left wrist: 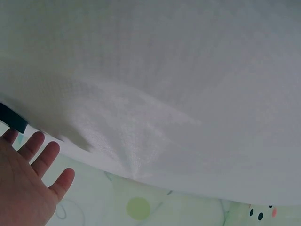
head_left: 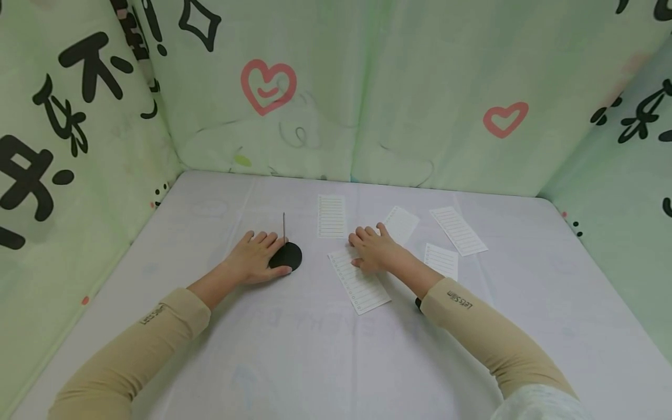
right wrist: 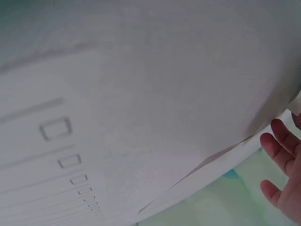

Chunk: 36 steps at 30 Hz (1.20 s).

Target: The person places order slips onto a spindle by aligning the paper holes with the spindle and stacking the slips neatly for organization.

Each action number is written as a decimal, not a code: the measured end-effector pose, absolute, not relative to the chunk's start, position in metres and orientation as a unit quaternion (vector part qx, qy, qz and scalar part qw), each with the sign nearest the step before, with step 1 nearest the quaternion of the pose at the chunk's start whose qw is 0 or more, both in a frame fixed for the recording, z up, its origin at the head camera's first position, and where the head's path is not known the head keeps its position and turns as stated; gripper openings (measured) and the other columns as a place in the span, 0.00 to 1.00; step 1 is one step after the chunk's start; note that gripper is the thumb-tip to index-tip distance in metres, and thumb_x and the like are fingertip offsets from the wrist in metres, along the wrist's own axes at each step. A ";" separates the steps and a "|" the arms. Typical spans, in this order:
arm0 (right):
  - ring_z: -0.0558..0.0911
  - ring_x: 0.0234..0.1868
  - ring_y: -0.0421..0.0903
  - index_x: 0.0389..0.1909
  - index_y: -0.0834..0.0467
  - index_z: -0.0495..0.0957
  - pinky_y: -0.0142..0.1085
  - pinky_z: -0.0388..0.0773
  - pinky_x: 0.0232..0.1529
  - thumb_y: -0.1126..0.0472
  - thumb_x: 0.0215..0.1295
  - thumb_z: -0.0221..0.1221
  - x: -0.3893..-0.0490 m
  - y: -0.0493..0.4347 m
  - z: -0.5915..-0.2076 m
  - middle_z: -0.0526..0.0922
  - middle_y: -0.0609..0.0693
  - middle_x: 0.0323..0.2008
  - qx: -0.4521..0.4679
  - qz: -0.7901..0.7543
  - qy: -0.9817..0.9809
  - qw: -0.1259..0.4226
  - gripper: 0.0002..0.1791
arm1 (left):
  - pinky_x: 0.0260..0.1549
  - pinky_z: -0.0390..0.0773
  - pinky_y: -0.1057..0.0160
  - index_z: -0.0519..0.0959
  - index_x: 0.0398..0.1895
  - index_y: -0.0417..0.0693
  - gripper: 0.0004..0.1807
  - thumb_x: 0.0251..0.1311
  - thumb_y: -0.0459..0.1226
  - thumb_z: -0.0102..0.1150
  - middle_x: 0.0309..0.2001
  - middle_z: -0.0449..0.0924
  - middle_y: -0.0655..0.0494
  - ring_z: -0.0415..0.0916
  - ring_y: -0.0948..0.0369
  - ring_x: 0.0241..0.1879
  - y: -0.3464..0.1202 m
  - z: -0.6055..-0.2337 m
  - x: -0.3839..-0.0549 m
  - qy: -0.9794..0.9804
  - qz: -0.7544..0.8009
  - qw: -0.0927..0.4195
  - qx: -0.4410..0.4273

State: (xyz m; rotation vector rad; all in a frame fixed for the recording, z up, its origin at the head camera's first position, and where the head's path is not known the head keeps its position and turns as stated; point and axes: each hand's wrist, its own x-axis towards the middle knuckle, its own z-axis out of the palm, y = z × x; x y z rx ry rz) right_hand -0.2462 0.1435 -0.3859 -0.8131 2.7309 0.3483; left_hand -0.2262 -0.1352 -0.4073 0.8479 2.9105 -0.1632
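My left hand (head_left: 257,259) is at a bill spike (head_left: 289,256), a round black base with a thin metal rod standing upright. Its thumb lies along the near rim and its index finger reaches the far side. In the left wrist view the other fingers spread away from the black base (left wrist: 11,118). Over the upper end of a white checklist slip (head_left: 364,291) is my right hand (head_left: 379,252), fingers loosely bent and thumb low over the paper. The slip lies slanted on the table. A small white piece (right wrist: 295,104) shows by the fingertips in the right wrist view.
More lined slips lie about: one upright slip (head_left: 331,217) at the back, one tilted slip (head_left: 401,224), one at the right (head_left: 459,231), and one partly behind the right forearm (head_left: 442,260). A dark object (head_left: 418,304) peeks out beside the right sleeve. Printed curtains (head_left: 336,116) enclose the white table (head_left: 283,361).
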 end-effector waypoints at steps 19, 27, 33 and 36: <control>0.67 0.54 0.53 0.57 0.59 0.65 0.55 0.48 0.60 0.52 0.66 0.52 -0.241 0.145 -0.381 0.70 0.55 0.52 -0.279 0.076 0.949 0.121 0.23 | 0.59 0.52 0.44 0.58 0.67 0.46 0.42 0.59 0.65 0.37 0.63 0.60 0.45 0.57 0.48 0.61 -0.135 -0.409 -0.226 0.958 -0.053 0.050 0.276; 0.73 0.32 0.45 0.41 0.63 0.73 0.48 0.63 0.49 0.63 0.63 0.55 -0.247 0.160 -0.378 0.76 0.50 0.30 -0.259 -0.179 0.939 0.137 0.09 | 0.58 0.53 0.44 0.59 0.66 0.46 0.41 0.58 0.65 0.38 0.62 0.61 0.45 0.58 0.48 0.60 -0.134 -0.409 -0.226 0.959 -0.052 0.050 0.273; 0.72 0.28 0.43 0.36 0.67 0.73 0.32 0.68 0.30 0.64 0.61 0.57 -0.250 0.171 -0.373 0.74 0.51 0.26 -0.229 -0.370 0.882 0.180 0.09 | 0.58 0.53 0.44 0.59 0.66 0.46 0.42 0.58 0.65 0.38 0.62 0.61 0.45 0.58 0.48 0.60 -0.135 -0.409 -0.226 0.960 -0.052 0.048 0.271; 0.73 0.28 0.42 0.39 0.67 0.74 0.32 0.71 0.32 0.62 0.61 0.58 -0.248 0.175 -0.368 0.75 0.48 0.26 -0.179 -0.422 0.868 0.192 0.12 | 0.58 0.53 0.44 0.59 0.66 0.46 0.42 0.58 0.65 0.38 0.62 0.61 0.45 0.58 0.48 0.60 -0.135 -0.409 -0.226 0.960 -0.052 0.048 0.270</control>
